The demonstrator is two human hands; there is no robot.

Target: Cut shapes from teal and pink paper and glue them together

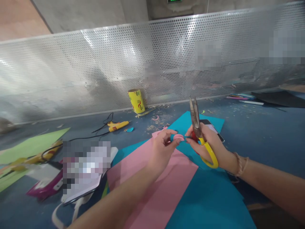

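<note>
My left hand (164, 146) pinches a small rolled piece of pink and blue paper (178, 137) between thumb and fingertips. Scissors (195, 119) with yellow and red handles rest in my right hand (209, 143), blades pointing up and away. The right thumb and forefinger also close at the blue end of the paper piece; whether they grip it firmly is hard to see. Beneath both hands lie a large pink sheet (152, 187) and blue sheets (209, 194). A phone (220, 135) is partly hidden behind the right hand.
A yellow glue gun (118, 126) with a black cord lies beyond the left hand. Behind it, a yellow roll (136, 101) stands by the perforated metal screen (114, 73). Left are a propped phone (88, 173), a purple packet (47, 186) and green paper (35, 143). Pens (245, 97) lie far right.
</note>
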